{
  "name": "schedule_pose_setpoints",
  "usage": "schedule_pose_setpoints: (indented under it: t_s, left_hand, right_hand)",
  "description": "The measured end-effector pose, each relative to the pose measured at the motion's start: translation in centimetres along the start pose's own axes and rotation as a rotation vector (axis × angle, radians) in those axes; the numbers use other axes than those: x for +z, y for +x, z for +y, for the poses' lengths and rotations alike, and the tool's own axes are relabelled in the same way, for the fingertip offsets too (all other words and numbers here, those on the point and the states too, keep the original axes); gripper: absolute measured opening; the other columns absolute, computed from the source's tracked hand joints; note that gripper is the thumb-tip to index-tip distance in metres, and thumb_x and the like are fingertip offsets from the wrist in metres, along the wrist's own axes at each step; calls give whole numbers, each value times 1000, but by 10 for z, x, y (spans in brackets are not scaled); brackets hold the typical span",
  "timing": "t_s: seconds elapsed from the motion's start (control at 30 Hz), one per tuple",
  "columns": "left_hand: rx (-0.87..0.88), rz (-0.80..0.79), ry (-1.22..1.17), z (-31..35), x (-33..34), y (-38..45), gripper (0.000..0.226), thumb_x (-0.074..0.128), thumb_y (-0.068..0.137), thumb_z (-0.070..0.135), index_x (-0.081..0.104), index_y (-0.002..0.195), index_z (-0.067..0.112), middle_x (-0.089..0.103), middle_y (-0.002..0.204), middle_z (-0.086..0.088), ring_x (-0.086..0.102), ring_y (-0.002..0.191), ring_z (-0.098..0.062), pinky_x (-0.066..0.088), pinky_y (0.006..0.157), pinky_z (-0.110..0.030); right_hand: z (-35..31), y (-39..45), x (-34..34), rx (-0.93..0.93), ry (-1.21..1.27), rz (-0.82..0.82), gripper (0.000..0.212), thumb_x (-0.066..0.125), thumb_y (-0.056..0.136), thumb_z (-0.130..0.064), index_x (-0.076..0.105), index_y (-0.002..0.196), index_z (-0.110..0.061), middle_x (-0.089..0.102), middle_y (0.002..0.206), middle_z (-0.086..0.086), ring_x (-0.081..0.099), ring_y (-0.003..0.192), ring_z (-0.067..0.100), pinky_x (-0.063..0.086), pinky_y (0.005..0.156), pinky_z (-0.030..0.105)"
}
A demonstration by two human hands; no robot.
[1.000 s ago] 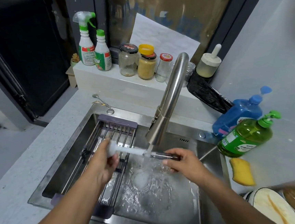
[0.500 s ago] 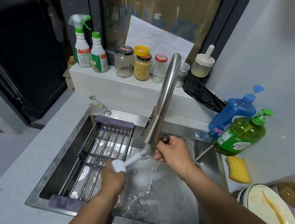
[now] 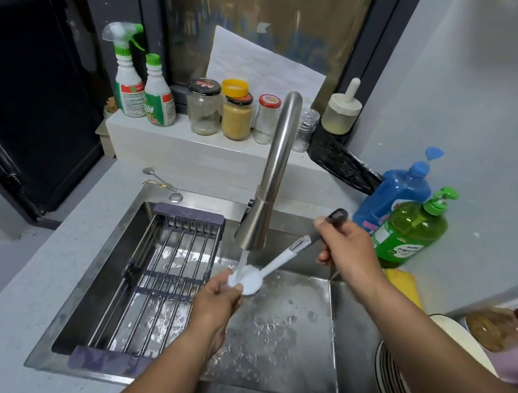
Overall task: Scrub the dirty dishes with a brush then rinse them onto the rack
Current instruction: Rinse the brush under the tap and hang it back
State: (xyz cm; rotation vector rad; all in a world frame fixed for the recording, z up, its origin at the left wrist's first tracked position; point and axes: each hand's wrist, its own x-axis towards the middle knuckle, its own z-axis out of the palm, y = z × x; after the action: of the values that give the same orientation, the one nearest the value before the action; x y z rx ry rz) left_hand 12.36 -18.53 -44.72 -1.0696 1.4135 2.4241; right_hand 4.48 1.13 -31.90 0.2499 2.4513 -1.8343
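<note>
Right hand [image 3: 345, 251] grasps the dark handle of the white spoon [image 3: 271, 268], long axis slanting down-left to its bowl under the faucet [image 3: 267, 197] stream, where left hand [image 3: 215, 300] fingertips pinch it, rack [image 3: 163, 269] just left.

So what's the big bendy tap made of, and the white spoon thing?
The tall curved tap looks like brushed steel: grey with a dull shine. The white spoon-shaped utensil looks like matte plastic or silicone; its dark handle seems plastic too, though I can't be sure.
</note>
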Motion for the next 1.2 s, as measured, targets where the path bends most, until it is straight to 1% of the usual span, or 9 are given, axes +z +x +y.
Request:
schedule_pose_setpoints:
  t_s: [0.17,0.3,0.43,0.57,0.7,0.83,0.93,1.03,1.2]
  left_hand:
    - [-171,21,3,-7,-13,4,27,57,101,4,66,126,7,72,104,-15,60,69,-18,57,48,-20]
    - [-163,56,131,-14,-20,4,23,47,108,15,65,123,14,68,101,-15,63,76,-23,57,64,-31]
    - [111,65,438,-17,-6,-19,18,57,103,11,64,116,20,68,117,-10,66,107,-31,57,94,-45]
    - [442,-12,530,-7,32,-57,12,67,97,15,69,98,27,72,92,0,67,81,-15,49,64,-17]
    - [559,-137,491,12,73,-77,26,69,97,13,67,120,25,69,108,6,66,76,4,50,62,-9]
    - [529,-273,448,28,109,-89,25,76,91,21,70,110,36,72,76,5,69,64,-24,61,54,-48]
    - [639,-325,523,47,142,-102,16,78,89,18,72,95,33,66,58,8,59,46,-20,52,40,-37]
    - [745,-415,550,72,175,-117,18,75,91,20,75,90,38,72,70,-8,67,54,-32,51,45,-38]
    - [868,-563,591,113,237,-146,7,72,94,21,78,91,23,77,76,4,70,67,-12,51,62,-31]
  right_hand:
    - [8,-8,13,-10,61,-181,14,78,88,-18,71,99,-11,69,75,2,66,67,15,62,74,34]
    - [4,-8,17,-19,54,-123,24,77,90,-23,63,101,-6,70,76,9,68,65,18,63,71,37]
    - [-6,-11,13,-102,-44,-84,23,79,88,-26,60,95,-13,69,75,9,67,63,18,64,71,43]
    - [-20,-20,9,-195,-130,-99,21,80,86,-27,60,82,-22,57,52,-17,61,56,4,58,65,28]
    - [-37,-30,-4,-249,-185,-92,21,82,84,-29,63,82,-22,55,50,-22,49,46,-4,38,50,10]
    - [-56,-32,-22,-251,-184,97,35,86,76,-40,57,74,-21,51,48,-15,45,46,1,43,50,23]
    - [-79,-33,-48,-269,-91,231,42,88,73,-42,52,73,-21,58,58,-1,56,55,16,55,59,43]
    - [-109,-38,-77,-318,-59,294,36,88,74,-41,58,82,-22,65,63,-1,63,58,17,56,60,40]
    - [-153,-55,-132,-437,-165,403,49,78,85,-37,52,127,-38,65,92,-8,67,76,9,51,62,17]
